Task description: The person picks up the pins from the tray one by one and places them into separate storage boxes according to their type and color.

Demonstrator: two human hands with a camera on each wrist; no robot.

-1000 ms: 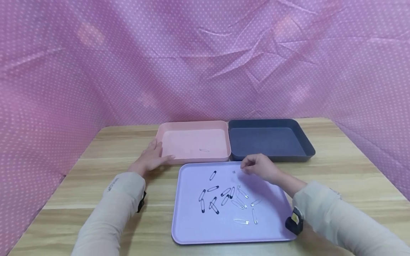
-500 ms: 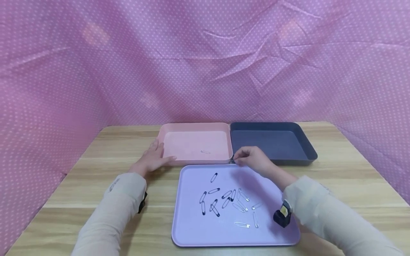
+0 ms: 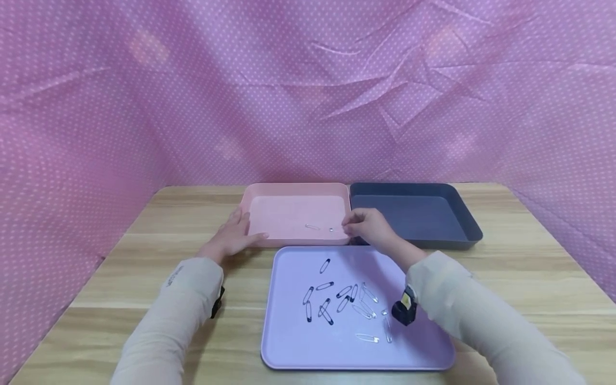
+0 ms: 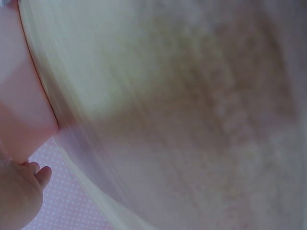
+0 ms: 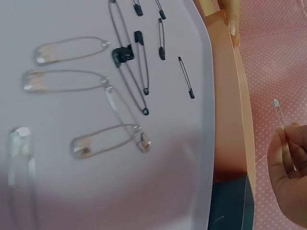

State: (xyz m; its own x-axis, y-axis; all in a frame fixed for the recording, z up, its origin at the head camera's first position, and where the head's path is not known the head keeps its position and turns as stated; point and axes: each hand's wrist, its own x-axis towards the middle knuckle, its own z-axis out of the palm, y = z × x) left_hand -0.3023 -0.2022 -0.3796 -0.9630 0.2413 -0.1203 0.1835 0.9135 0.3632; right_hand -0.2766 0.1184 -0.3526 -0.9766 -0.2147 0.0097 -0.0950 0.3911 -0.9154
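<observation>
1. Currently three trays on the wood-grain table [image 3: 135, 278]: purple tray [image 3: 308, 350] near, pink tray [image 3: 289, 207] far left, dark blue tray [image 3: 409, 214] far right. Pink and dark blue sit side by side; purple is just beside their near walls.
2. Purple tray: two loose groups of safety pins. Black-headed pins [image 3: 324, 309] left of centre and toward the far side, two of them crossed. Silver pins [image 3: 367, 338] right of centre, some overlapping, a couple lying nearer the near edge. Right wrist partly covers that side in the head view.
3. Pink tray: one silver pin [image 3: 312, 227] flat on the floor, near side, right of centre.
4. Dark blue tray: deep walls, flat floor; right forearm crosses in front of its near left corner.
5. Right hand [image 3: 372, 230]: thumb and fingertips nearly together, pinching a silver safety pin [image 5: 279, 112] by one end, head end sticking out. It's above the pink tray's right near corner, held pin over the pink floor.
6. Left hand [image 3: 232, 235]: fingers spread, resting on the pink tray's left near corner, thumb along the near wall. Not gripping any pin.
</observation>
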